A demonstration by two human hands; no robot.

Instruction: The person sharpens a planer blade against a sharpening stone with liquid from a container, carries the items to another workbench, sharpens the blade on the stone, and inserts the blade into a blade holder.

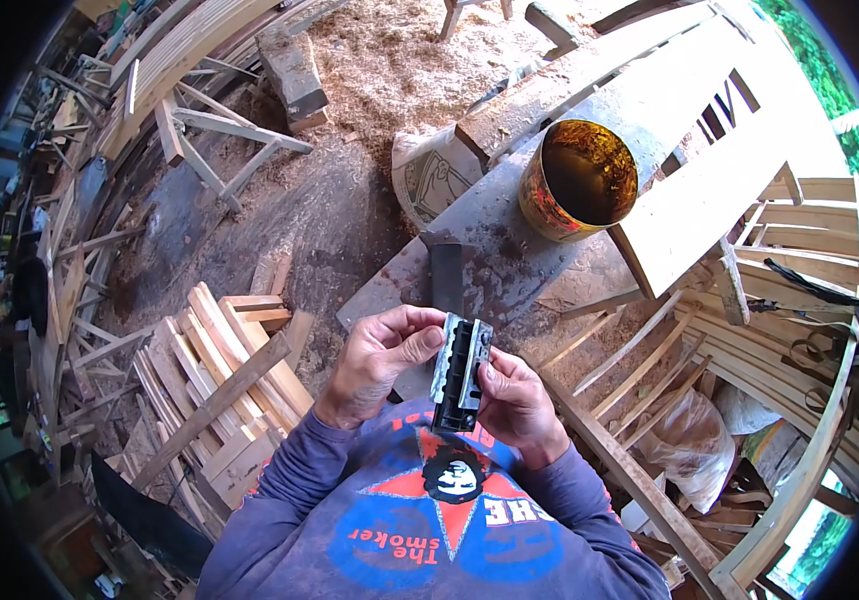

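Note:
Between my two hands, in front of my chest, is a narrow black device with metal plates (461,375) along its sides and small screws on it. My left hand (381,362) pinches its left metal edge between thumb and fingers. My right hand (521,405) grips the right side, thumb on the metal face. What kind of device it is I cannot make out. Just beyond it, a dark grey rectangular block (446,275) lies on the near end of a wet, dark plank (379,290). Farther along that plank stands a round tin (539,200) with a yellow-brown inside.
Stacked wood strips (219,350) lie to my left, with wooden trestles (234,140) behind them. A pale board (689,220) extends at the right, above a wooden frame (639,500) and plastic bags (689,445). Sawdust (379,70) covers the ground ahead, near a printed sack (434,175).

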